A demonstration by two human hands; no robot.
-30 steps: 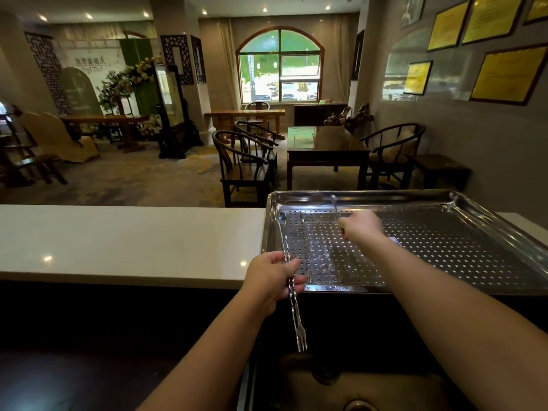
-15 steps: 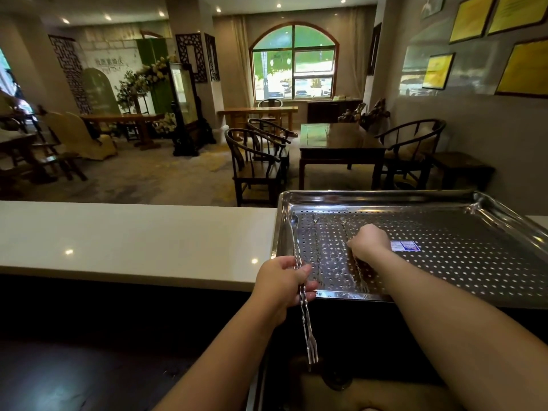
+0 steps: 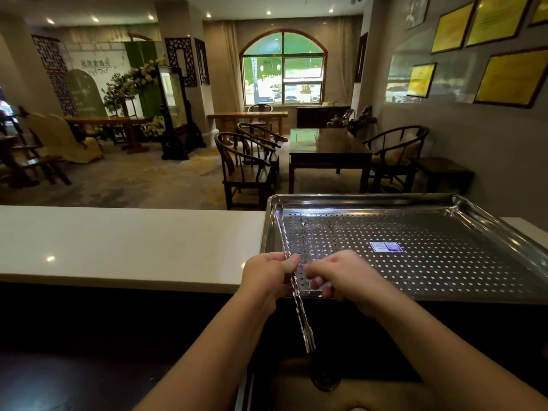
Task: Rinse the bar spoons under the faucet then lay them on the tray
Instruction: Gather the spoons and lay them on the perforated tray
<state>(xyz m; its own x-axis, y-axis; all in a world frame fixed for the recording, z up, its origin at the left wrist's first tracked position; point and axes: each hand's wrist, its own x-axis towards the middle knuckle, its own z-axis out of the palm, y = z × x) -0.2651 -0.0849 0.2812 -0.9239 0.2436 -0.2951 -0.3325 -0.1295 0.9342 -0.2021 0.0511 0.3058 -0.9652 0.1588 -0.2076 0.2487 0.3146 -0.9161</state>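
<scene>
My left hand [image 3: 267, 277] grips a long twisted bar spoon [image 3: 301, 315] near its middle. Its forked end points down over the dark sink [image 3: 290, 390], and its bowl end reaches up over the left rim of the perforated steel tray [image 3: 355, 198]. My right hand [image 3: 347, 277] hovers at the tray's front edge with loosely curled fingers, right beside the held spoon, and holds nothing that I can see. Two more bar spoons lie flat on the tray's left part, one [image 3: 303, 232] beside the other [image 3: 331, 232]. No faucet is in view.
A white counter [image 3: 133, 241] runs to the left of the tray. A blue sticker [image 3: 385, 247] sits on the tray's floor. The sink drain [image 3: 324, 381] lies below the spoon's fork end. Chairs and tables stand beyond the counter.
My right hand laid a spoon on the tray, let it go and drew back toward my left hand. The left hand keeps holding its spoon over the sink.
</scene>
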